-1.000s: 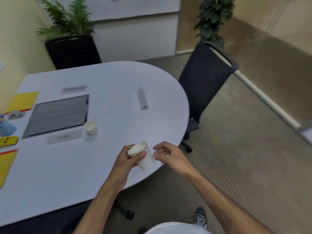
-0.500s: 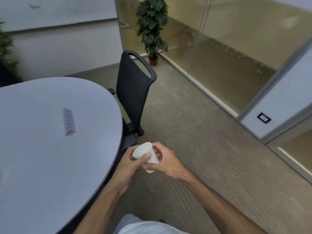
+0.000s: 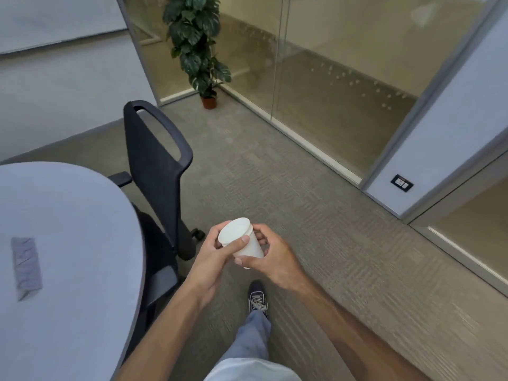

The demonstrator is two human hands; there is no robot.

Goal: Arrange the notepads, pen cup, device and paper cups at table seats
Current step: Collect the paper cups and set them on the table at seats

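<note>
Two bare forearms reach up from the bottom of the frame. At lower centre both hands hold one white paper cup [image 3: 243, 242], tilted, over the carpet [image 3: 316, 243] and off to the right of the table. The left hand [image 3: 210, 259] curls round its upper part, thumb pressed at the rim. The right hand [image 3: 276, 261] wraps its fingers round the lower body. Below the hands are a dark laced shoe [image 3: 257, 295] and a pale blue trouser leg [image 3: 251, 339]. The rounded grey table [image 3: 77, 215] fills the lower left, with a grey folded card [image 3: 26, 268] lying on it. Just beyond its edge stands a black office chair [image 3: 156, 166]. At upper centre, a potted plant [image 3: 196, 42] stands in the corner beside a glass wall [image 3: 330, 64]. A wall socket [image 3: 402, 182] sits at mid right.
</note>
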